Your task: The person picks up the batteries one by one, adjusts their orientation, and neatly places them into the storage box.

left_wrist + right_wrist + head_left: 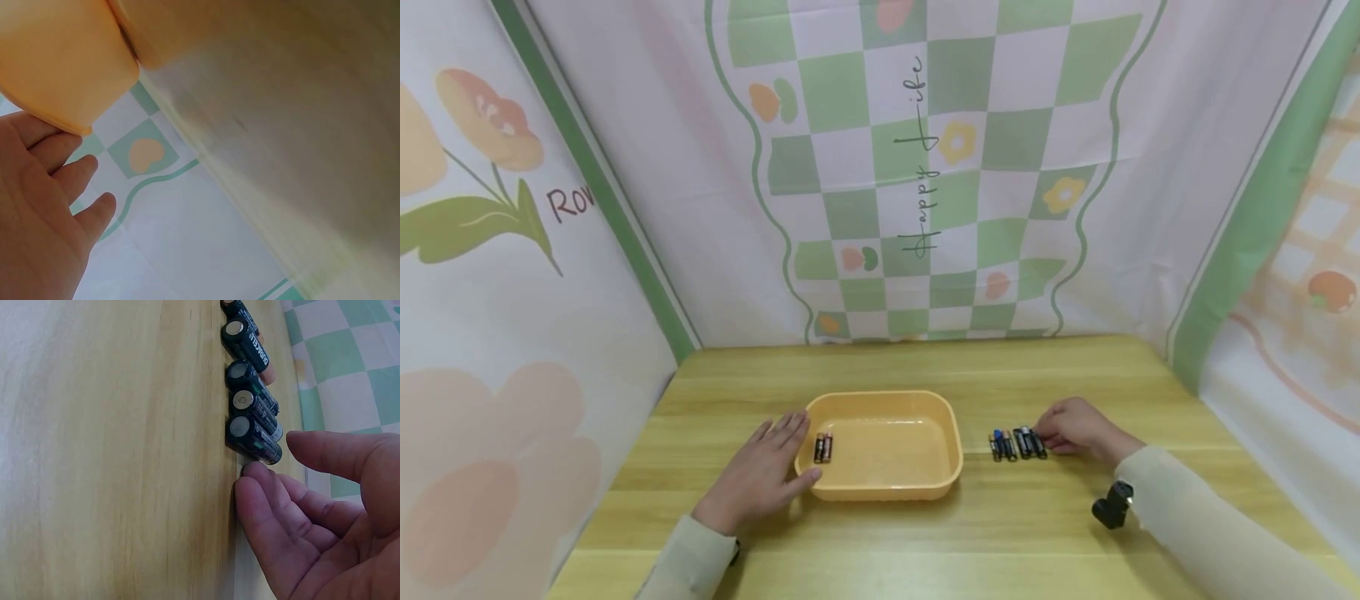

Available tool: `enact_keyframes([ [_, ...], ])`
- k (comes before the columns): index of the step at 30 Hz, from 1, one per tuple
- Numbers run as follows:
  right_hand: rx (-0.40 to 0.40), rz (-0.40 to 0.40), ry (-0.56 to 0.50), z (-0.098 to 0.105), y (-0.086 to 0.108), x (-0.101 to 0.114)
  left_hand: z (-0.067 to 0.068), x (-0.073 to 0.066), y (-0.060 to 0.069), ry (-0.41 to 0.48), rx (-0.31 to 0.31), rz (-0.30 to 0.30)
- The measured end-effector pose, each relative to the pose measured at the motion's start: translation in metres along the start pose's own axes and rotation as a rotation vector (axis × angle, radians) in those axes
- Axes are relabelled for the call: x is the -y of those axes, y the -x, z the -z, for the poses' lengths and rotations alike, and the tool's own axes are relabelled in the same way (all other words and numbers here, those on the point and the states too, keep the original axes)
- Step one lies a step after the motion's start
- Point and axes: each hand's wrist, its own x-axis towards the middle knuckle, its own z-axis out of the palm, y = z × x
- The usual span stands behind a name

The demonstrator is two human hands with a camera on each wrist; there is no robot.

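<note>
A yellow tray [880,492] stands on the table with two batteries [823,448] lying side by side at its left end. My left hand [762,475] rests on the tray's left rim, fingers extended; the left wrist view has the hand [47,194] with fingertips touching the tray's edge [69,81]. To the right of the tray, several dark batteries [1017,443] lie in a row. My right hand [1078,432] is at the row's right end. In the right wrist view, thumb and fingers of that hand [319,519] are apart beside the nearest battery [255,439], with no battery visibly held.
The wooden table [925,558] reaches back to a hanging cloth [850,308] with green and white checks. Patterned cloths also hang at the left and right sides. A small black device [1112,505] is at my right wrist.
</note>
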Motion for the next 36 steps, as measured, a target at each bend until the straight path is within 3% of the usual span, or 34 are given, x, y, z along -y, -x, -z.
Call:
enact_keyframes([
  [26,-0.103,0.017,0.42,-0.003,-0.006,0.002,-0.002,0.001,0.0,0.003,-0.013,-0.001],
  [30,-0.092,0.033,0.363,-0.002,-0.006,0.0,-0.002,0.001,0.001,-0.005,-0.021,-0.008],
  [36,-0.038,0.03,0.124,0.004,-0.003,-0.005,-0.003,0.001,0.001,-0.002,-0.027,-0.014],
])
